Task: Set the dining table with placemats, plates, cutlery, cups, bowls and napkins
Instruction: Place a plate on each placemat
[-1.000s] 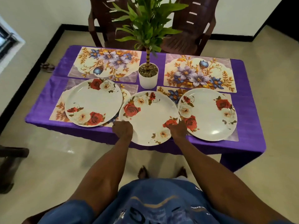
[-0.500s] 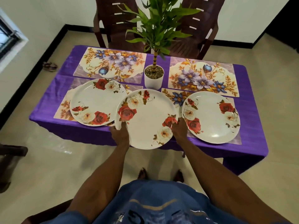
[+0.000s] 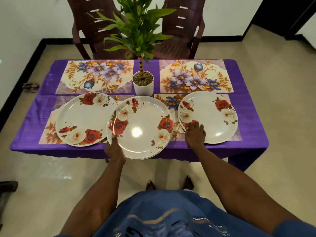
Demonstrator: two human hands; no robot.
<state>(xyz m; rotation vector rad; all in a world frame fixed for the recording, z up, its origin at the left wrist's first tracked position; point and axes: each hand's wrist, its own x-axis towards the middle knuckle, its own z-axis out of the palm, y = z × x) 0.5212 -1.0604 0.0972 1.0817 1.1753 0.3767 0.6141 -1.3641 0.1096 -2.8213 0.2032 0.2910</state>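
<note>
While your left hand (image 3: 114, 147) grips the near-left rim of the middle plate (image 3: 139, 127), held tilted over the table's (image 3: 253, 141) near edge, your right hand (image 3: 195, 134) lies flat with loose fingers on the right plate's (image 3: 207, 117) near rim. One-handed, the plate could slip from you or knock its neighbours. Farther on, two bare placemats (image 3: 99, 76) flank the plant pot (image 3: 143, 85), which a careless reach might tip.

3 plates (image 3: 139, 127) front row, plant (image 3: 143, 82) behind

No readable text; print on blue shirt (image 3: 171, 219) too blurred.
</note>
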